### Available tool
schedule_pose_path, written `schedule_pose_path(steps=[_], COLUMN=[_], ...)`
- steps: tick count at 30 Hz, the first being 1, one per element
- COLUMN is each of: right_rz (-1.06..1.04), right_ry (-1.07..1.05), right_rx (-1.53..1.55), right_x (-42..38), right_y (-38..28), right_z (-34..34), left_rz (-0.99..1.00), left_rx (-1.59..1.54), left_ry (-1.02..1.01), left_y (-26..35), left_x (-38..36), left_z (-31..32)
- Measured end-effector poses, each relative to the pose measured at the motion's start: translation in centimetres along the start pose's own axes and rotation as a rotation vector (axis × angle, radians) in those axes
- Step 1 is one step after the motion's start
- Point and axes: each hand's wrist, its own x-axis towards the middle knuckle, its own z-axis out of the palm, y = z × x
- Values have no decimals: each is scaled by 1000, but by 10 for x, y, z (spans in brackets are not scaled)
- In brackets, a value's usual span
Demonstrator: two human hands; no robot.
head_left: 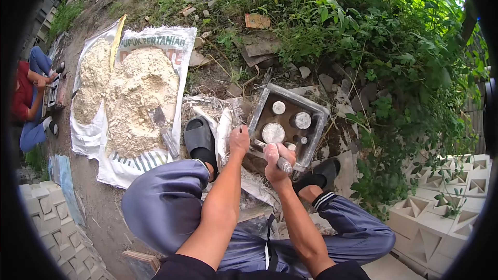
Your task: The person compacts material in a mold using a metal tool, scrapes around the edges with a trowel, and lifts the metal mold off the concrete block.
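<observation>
A square metal block mould (312, 159) sits on the ground between my feet, with several round, powder-dusted posts (273, 133) standing inside it. My right hand (277, 162) is closed around a thick rod-like handle (284, 165) above the mould's near side; the tool's other end is partly hidden by the hand. At the mould's left side, my left hand (239, 140) is curled into a closed grip. Whatever lies inside its fingers is hidden. Left of my left foot, a trowel (168, 140) rests on a heap of pale sandy powder (140, 93).
The powder lies on printed white sacks (188, 39). Patterned pale blocks are stacked at lower left (57, 228) and lower right (428, 218). Green plants (404, 46) and broken slabs (259, 46) border the mould. Another person (33, 98) sits at far left.
</observation>
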Motion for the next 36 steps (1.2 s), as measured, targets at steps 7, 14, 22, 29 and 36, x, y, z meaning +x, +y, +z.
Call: schedule_pose_path(steps=[7, 14, 22, 29, 36], right_rz=[45, 61, 29, 62, 108], right_ry=[-76, 100, -66, 44, 77], right_rx=[70, 144, -169, 102, 283], right_x=[0, -34, -10, -2, -1], right_y=[-9, 11, 9, 25, -1], right_z=[-37, -68, -42, 5, -9], left_rz=[-89, 87, -95, -91, -172], left_rx=[-60, 69, -117, -108, -125], left_ry=[6, 1, -1, 25, 0], left_y=[31, 9, 31, 29, 30], left_x=[-5, -1, -4, -5, -4], left_z=[-15, -3, -15, -15, -15])
